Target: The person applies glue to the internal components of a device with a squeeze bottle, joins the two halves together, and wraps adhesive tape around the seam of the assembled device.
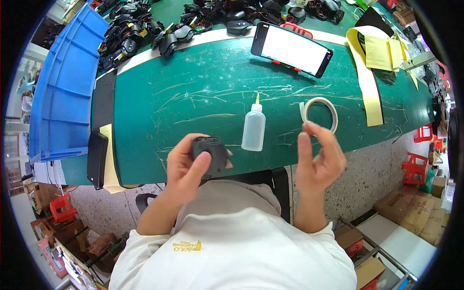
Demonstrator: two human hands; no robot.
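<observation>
Black mouse shell (210, 154) sits gripped in left hand (186, 169) over the table (193, 96) edge; right hand (319, 162) is loosely curled, empty, near the glue bottle (253, 128).

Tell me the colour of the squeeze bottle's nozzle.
Yellow nozzle on the translucent white squeeze bottle, clearest in the head view.

Left hand (186, 166) holds black casing (210, 153); right hand (318, 157) empty.

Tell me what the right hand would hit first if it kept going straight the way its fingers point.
Most likely the roll of tape. The right hand points its fingers up and away across the green table, and the roll lies just beyond the fingertips. Depth is unclear, so the hand might pass above it.
</observation>
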